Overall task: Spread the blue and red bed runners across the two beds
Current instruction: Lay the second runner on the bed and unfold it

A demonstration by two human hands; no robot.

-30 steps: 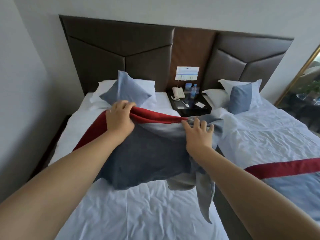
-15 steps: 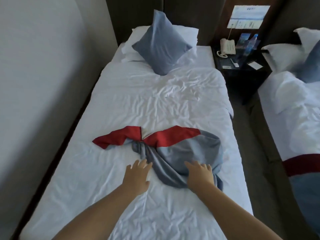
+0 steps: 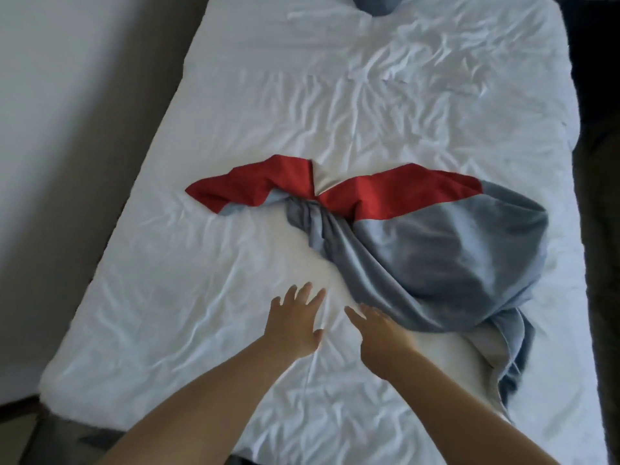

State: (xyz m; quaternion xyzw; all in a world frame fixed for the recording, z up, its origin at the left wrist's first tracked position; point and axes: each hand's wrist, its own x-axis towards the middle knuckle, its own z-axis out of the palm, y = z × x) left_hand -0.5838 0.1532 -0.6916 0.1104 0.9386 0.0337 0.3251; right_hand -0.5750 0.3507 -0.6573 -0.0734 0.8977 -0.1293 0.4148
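The bed runner (image 3: 436, 250) is soft cloth. Its blue-grey field carries a short, velvety nap, matt, with lighter and darker patches where the pile lies in different directions. The red band (image 3: 385, 196) is smoother cloth with a faint sheen. The pale lining (image 3: 321, 177) shows as plain, smooth fabric. The bed sheet (image 3: 302, 95) is white cloth, matt and finely creased all over. The cushion (image 3: 372, 1) is blue matt cloth. The wall (image 3: 67, 78) has a smooth, matt finish.
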